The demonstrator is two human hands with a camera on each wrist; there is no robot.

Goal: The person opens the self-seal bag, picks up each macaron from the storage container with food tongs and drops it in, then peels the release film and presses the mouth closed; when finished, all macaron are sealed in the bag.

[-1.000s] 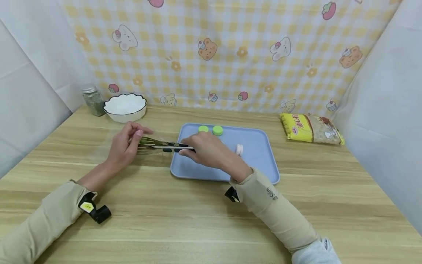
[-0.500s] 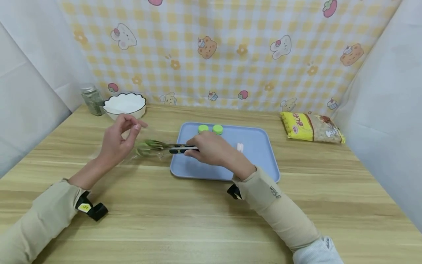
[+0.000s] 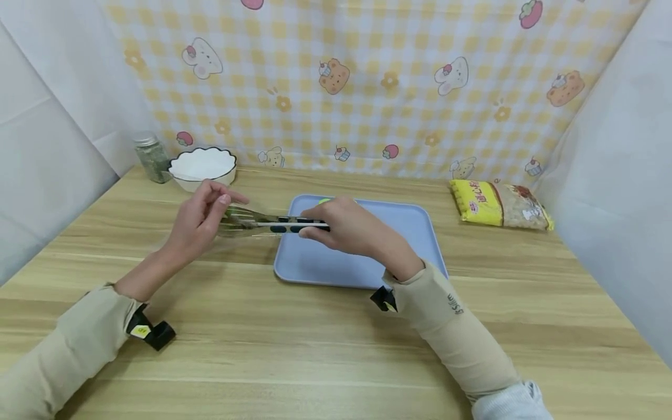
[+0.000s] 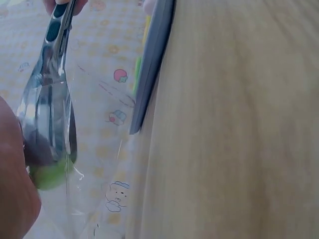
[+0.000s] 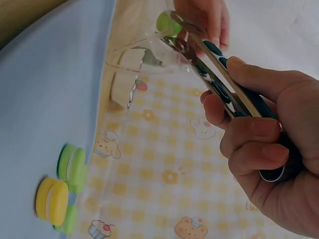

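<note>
My right hand (image 3: 352, 227) grips a pair of metal tongs (image 5: 219, 79) with dark oval cutouts in the arms. Their tips hold a green macaron (image 5: 168, 24) inside a clear plastic bag (image 4: 94, 164). Beside the tips, my left hand (image 3: 194, 224) pinches the bag, its thumb close to the index finger. A blue tray (image 3: 315, 268) lies partly under my right hand. On it, the right wrist view shows a green macaron (image 5: 75, 169), a yellow macaron (image 5: 52, 200) and part of another green one (image 5: 67, 219).
A white scalloped bowl (image 3: 203, 166) and a glass jar (image 3: 152, 157) of dried herbs stand at the back left. A yellow food packet (image 3: 499, 204) lies at the back right. Patterned cloth (image 3: 388, 105) hangs behind the wooden table (image 3: 294, 350).
Over the last half second my left hand has shifted right, closer to the tong tips. The tongs and right hand have moved slightly up and right, and the pink macaron is now hidden in the head view.
</note>
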